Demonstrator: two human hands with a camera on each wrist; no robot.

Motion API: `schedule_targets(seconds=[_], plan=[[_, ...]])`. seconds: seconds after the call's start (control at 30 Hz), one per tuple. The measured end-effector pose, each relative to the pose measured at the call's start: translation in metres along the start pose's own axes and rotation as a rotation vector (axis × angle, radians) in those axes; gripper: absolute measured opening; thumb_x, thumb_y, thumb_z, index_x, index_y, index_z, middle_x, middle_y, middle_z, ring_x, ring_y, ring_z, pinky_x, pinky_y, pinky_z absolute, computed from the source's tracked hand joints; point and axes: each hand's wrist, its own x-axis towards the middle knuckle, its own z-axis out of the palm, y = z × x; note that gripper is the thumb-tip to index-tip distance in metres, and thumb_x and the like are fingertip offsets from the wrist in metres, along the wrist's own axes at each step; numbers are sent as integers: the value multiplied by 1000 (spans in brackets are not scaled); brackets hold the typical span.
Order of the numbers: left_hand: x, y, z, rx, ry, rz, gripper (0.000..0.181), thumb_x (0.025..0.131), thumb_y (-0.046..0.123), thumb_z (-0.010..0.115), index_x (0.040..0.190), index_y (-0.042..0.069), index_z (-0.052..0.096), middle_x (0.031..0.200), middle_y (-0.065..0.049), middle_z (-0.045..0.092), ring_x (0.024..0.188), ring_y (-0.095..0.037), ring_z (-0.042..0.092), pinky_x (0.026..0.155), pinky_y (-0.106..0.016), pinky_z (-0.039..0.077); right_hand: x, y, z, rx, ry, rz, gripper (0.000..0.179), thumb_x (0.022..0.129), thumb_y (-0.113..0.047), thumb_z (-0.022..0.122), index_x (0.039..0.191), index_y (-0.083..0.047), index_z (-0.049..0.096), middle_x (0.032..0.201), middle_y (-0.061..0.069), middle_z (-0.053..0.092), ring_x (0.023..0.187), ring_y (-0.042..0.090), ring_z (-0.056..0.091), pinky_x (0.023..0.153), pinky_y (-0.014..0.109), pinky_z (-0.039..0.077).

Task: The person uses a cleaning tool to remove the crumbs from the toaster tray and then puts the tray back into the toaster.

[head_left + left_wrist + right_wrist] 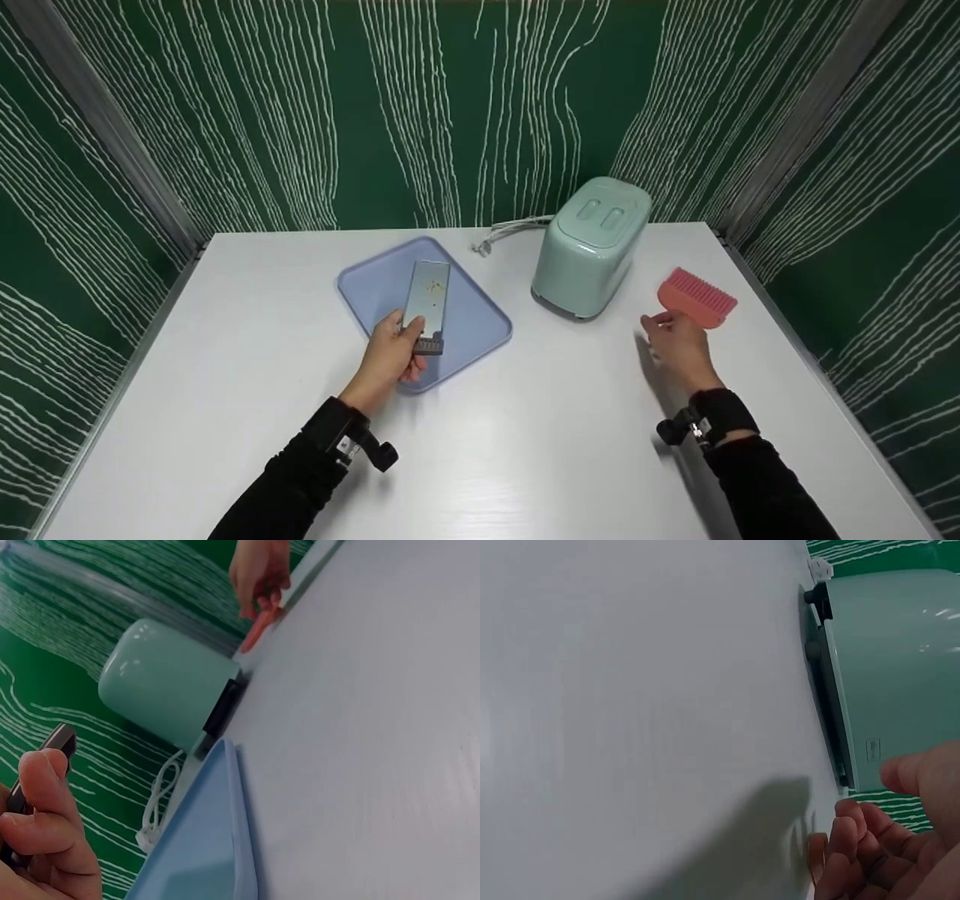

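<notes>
My left hand [390,349] grips a crumb tray [427,292], a long thin metal plate with a grey ridged end and brown specks on it. The thumb lies on top of that end. Beneath it is a light blue tray [472,322], lying on the table. On the right, my right hand [679,349] has its fingers loosely bent and its thumb apart from them. The fingers are right at a red-pink brush [699,294] with thick bristles, partly hidden behind the hand. In the right wrist view only an edge of the brush [817,855] shows past the fingertips.
A mint-green toaster [589,255] stands at the back of the white table [555,435], between the blue tray and the brush. Its white cord and plug [484,247] lie behind it to the left. Green walls [480,112] with white lines enclose the table.
</notes>
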Motion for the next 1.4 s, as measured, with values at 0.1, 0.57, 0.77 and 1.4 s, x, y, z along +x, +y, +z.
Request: schedule_targets(seconds=[0.1, 0.57, 0.77, 1.4], plan=[[-2, -2, -3, -1, 4, -6, 20, 116, 24, 50, 107, 5, 48, 51, 0, 58, 35, -6, 50, 37, -22, 38, 3, 7, -7, 4, 20, 0, 39, 110, -32, 60, 120, 5, 60, 92, 11, 74, 72, 11, 68, 61, 26, 57], [-2, -2, -7, 23, 19, -5, 21, 116, 24, 50, 114, 4, 55, 52, 0, 58, 36, -6, 50, 37, -21, 36, 25, 24, -29, -215, 26, 151, 54, 108, -52, 55, 97, -1, 71, 77, 2, 66, 78, 24, 53, 65, 35, 41], [-2, -1, -8, 37, 22, -13, 22, 115, 26, 52, 113, 4, 54, 53, 0, 59, 37, -7, 50, 38, -23, 37, 30, 28, -24, -229, 67, 194, 55, 104, -56, 60, 93, -2, 63, 71, 1, 56, 75, 24, 53, 62, 35, 42], [-5, -5, -10, 13, 27, -39, 22, 116, 26, 51, 120, 5, 54, 54, 0, 58, 37, -7, 50, 37, -22, 37, 36, 27, -23, -268, 33, 138, 38, 101, -34, 61, 81, -5, 74, 62, -2, 65, 74, 23, 57, 66, 35, 40]])
